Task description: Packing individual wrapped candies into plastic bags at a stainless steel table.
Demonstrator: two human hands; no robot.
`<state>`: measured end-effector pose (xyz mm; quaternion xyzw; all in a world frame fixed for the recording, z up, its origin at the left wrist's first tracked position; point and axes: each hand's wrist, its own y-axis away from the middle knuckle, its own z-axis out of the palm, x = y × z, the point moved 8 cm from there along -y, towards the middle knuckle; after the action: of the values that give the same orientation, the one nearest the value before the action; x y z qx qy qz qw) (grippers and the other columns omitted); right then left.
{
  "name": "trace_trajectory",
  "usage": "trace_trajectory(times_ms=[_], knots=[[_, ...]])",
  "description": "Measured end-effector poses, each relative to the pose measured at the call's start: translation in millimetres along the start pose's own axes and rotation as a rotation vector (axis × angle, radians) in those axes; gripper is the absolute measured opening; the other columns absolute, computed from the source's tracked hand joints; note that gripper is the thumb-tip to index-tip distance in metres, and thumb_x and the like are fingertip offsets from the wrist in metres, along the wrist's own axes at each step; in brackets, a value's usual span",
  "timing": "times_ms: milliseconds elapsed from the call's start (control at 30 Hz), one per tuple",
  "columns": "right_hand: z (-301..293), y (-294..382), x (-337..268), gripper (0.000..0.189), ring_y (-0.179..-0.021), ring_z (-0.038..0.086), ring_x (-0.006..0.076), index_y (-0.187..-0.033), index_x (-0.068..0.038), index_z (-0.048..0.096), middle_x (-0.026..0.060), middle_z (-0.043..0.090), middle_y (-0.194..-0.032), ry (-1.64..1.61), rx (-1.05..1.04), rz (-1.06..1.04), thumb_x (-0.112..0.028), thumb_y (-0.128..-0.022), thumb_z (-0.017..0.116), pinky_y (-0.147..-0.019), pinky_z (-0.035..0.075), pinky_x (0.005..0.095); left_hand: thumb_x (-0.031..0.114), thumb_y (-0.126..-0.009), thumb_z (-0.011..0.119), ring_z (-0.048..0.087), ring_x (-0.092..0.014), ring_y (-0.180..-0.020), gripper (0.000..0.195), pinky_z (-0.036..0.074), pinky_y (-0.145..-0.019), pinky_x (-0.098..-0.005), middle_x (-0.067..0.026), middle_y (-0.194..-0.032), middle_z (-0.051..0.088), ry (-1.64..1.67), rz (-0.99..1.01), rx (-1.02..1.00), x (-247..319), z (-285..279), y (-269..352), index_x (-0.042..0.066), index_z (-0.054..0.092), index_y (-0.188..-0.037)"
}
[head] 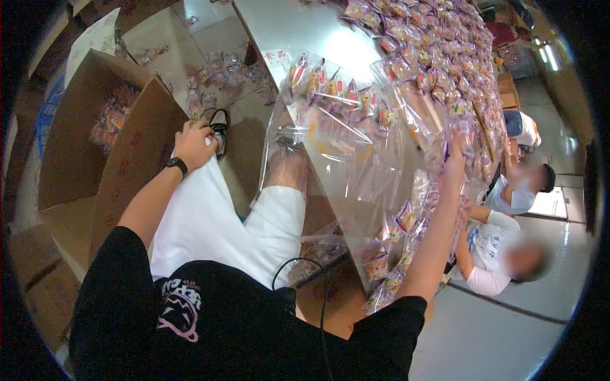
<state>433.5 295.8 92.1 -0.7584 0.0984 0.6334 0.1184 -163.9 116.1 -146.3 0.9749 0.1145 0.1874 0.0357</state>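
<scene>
My left hand (194, 143) rests on the knee of my white shorts, its fingers bent over the cloth beside a cardboard box. My right hand (452, 157) reaches out over the metal table to a small wrapped snack packet (460, 135) at the edge of the pile; whether the fingers grip it is not plain. Between my hands, a large clear plastic bag (340, 143) with print on it lies over the table edge and hangs above my leg. A row of wrapped snacks (333, 88) shows along its far end.
Many wrapped snacks (433, 43) cover the far part of the metal table (295, 24). An open cardboard box (128, 143) with packets inside stands at my left. Packets lie on the floor (243, 114). Two people (486, 243) (510, 190) are along the table at the right.
</scene>
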Motion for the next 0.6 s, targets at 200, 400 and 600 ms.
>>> trace_trajectory(times_ms=[200,400,600], knots=[[68.9,-85.0,-27.2,0.078,-0.105,0.059,0.0243,-0.140,0.006,0.057,0.0132,0.066,-0.123,0.280,-0.072,-0.237,-0.060,-0.097,0.066,-0.095,0.047,0.0368,0.034,-0.087,0.064,0.050,-0.035,-0.133,0.027,0.046,-0.101,-0.0573,-0.0044,-0.135,0.065,0.005,0.007,-0.001,8.3,-1.4,-4.8,0.013,0.078,-0.098],[74.7,-178.4,-2.2,0.057,-0.122,0.061,0.0264,-0.143,0.002,0.056,0.0144,0.065,-0.136,0.513,0.005,-0.332,-0.039,-0.104,0.065,-0.106,0.046,0.0396,0.033,-0.085,0.064,0.055,-0.034,-0.126,0.025,0.049,-0.095,-0.0560,-0.0056,-0.119,0.068,0.046,0.054,0.088,18.3,-0.8,-15.1,0.012,0.077,-0.089],[75.9,-182.7,2.5,0.056,-0.112,0.063,0.0243,-0.132,0.002,0.062,0.0122,0.069,-0.123,0.581,0.297,-0.524,-0.040,-0.098,0.074,-0.098,0.049,0.0375,0.033,-0.085,0.064,0.057,-0.032,-0.120,0.025,0.049,-0.095,-0.0535,-0.0056,-0.119,0.069,-0.010,-0.018,-0.014,18.0,-5.7,-22.2,0.013,0.078,-0.088]])
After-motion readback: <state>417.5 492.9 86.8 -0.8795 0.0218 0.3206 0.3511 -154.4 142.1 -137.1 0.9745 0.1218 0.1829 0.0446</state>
